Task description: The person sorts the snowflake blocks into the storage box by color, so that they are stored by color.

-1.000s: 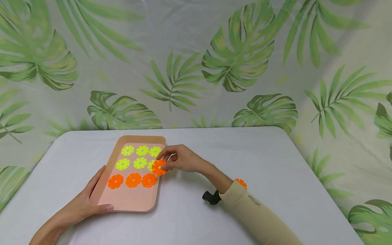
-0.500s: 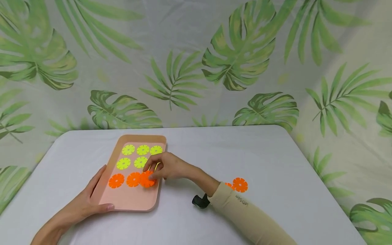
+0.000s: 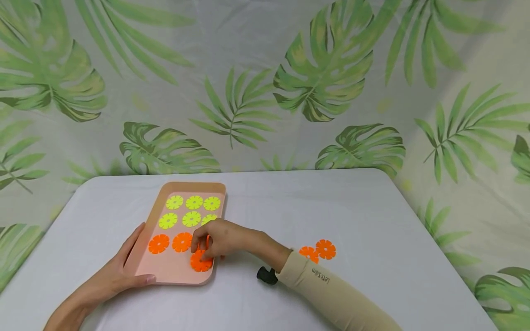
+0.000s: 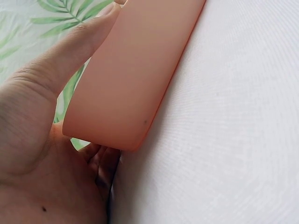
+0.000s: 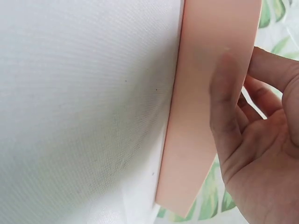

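In the head view a pink tray (image 3: 165, 275) lies on the white table. My left hand (image 3: 118, 271) grips its near left corner, thumb over the front rim and fingers along the side. Inside the tray, yellow-green notched discs (image 3: 192, 219) form two rows at the far end, with a row of orange notched discs (image 3: 159, 244) nearer. My right hand (image 3: 225, 238) pinches another orange disc (image 3: 200, 263) low over the tray's near right part, partly covering the orange row's right end. The right wrist view shows one finger against the tray's outer wall (image 5: 196, 107); the held disc is hidden there.
Two orange discs (image 3: 325, 249) lie together on the white tablecloth (image 3: 364, 285), just beyond the right sleeve (image 3: 327, 287). A black device (image 3: 267, 276) sits under the right wrist. Behind the table hangs a leaf-print curtain (image 3: 248, 151).
My right hand has brought the orange disc from the tray's right rim down toward me, past the orange row. The moving sleeve has uncovered the two loose discs. My left hand keeps its grip.
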Demonstrator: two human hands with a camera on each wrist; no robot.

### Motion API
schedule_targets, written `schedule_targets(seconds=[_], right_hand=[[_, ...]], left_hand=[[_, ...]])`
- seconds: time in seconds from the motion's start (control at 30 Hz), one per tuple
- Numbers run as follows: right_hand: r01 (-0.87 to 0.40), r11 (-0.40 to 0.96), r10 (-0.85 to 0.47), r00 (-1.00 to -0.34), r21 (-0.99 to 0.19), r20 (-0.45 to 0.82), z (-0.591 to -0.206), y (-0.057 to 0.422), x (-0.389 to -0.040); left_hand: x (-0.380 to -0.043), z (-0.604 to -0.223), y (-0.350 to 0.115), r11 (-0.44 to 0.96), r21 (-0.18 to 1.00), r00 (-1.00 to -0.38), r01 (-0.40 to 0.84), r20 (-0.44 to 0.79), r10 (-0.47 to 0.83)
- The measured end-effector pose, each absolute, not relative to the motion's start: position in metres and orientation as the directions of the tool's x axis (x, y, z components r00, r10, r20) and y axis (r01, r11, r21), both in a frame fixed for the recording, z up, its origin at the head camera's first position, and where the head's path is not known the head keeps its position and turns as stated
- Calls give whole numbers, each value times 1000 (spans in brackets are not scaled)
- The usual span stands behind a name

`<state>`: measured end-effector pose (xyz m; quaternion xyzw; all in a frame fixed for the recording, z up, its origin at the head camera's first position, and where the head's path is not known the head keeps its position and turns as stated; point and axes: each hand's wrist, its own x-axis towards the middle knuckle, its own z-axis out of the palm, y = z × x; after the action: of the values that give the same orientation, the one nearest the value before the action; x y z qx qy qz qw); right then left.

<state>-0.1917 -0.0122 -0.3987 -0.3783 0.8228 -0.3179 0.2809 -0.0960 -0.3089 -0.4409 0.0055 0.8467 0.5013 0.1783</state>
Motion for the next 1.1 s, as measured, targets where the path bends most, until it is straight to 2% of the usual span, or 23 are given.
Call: schedule_targets(seconds=[0.33,0.63,0.9,1.1], right_hand=[[-505,477,-826,-536,-719,-172,-399,-9,-195],[-446,398,-831,-546,-802,-108,-394,10,-200],[-416,334,-817,-575,-846,-40,-386,46,-208],[-399,367,-782,-621,-841,-46,-383,83,-213]], left_hand=[[-97,-441,-308,509,840,-932,-187,-316,180],[-95,-442,-310,477,865,-941,-154,-276,197],[-95,-443,-311,475,867,-940,-151,-275,202],[-95,-444,-312,496,858,-942,-132,-264,207]])
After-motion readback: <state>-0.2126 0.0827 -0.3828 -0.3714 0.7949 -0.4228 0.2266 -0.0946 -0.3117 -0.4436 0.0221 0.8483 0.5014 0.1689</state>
